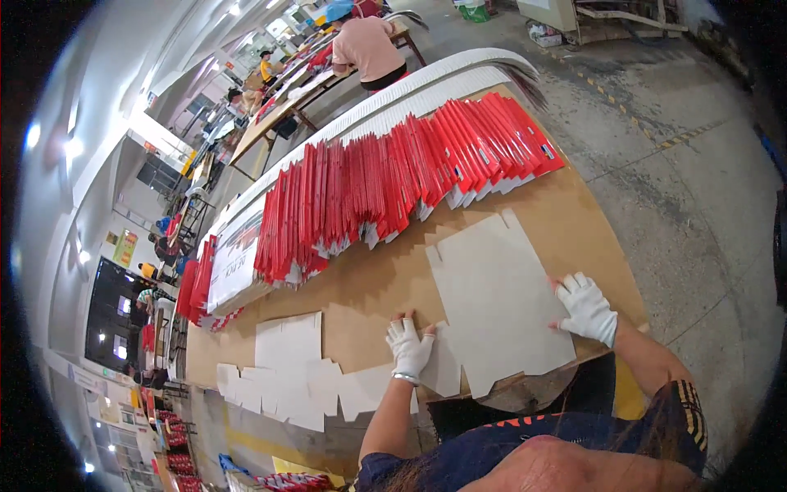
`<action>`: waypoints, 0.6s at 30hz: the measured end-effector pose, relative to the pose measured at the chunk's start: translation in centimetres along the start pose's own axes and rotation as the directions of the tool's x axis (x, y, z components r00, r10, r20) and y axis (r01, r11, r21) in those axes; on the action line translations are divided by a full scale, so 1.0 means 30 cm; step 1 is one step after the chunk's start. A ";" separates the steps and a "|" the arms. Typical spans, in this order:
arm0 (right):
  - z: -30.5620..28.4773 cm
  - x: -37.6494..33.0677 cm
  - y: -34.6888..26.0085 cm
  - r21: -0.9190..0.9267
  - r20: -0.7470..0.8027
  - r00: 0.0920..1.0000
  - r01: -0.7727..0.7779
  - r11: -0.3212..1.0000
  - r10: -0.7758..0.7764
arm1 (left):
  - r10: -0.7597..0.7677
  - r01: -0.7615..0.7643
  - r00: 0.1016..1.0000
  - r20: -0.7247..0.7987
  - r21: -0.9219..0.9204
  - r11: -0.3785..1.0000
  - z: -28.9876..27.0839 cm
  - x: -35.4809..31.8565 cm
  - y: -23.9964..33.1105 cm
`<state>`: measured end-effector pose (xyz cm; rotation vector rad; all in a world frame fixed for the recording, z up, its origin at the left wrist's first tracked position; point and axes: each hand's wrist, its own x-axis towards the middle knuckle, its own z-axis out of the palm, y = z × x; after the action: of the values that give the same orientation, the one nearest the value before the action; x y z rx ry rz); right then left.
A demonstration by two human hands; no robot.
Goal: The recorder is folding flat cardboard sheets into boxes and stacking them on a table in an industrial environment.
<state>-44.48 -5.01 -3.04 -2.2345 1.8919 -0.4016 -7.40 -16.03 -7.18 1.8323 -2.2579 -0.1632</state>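
A large flat white card blank with slots and tabs lies on the brown work table in front of me. My right hand, in a white glove with bare fingertips, lies at its right edge, fingers stretched out and touching it. My left hand, gloved alike, rests with fingers spread at the blank's left side, over a smaller part of white card. Further left lies another die-cut white card piece with notched edges. Whether the left hand's card parts are joined to the large blank, I cannot tell.
Beyond the blank, a long row of red folded card packages leans across the brown table. A stack of white printed sheets sits at its left end. A curved white ribbed conveyor runs behind. Another person bends over a far bench.
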 end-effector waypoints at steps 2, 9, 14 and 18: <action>-0.027 -0.085 -0.031 -0.066 0.074 0.997 0.019 0.998 -0.014 | 0.021 -0.022 1.000 -0.012 -0.046 0.999 -0.005 -0.027 0.017; 0.028 -0.377 -0.113 -0.145 0.287 0.944 0.212 0.967 -0.164 | 0.313 -0.311 0.950 0.024 -0.061 0.949 0.013 -0.112 0.095; 0.127 -0.455 -0.096 -0.531 0.155 0.924 0.377 0.759 -0.351 | 0.471 -0.457 0.880 0.052 -0.176 0.872 -0.023 -0.159 0.104; 0.117 -0.493 -0.083 -0.445 0.141 0.923 0.381 0.810 -0.357 | 0.573 -0.549 0.803 0.163 -0.169 0.818 -0.031 -0.198 0.059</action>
<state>-43.26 9.85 -6.84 -2.9098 1.6481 0.0837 -7.70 -9.80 -6.51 1.0531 -2.7621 -0.3807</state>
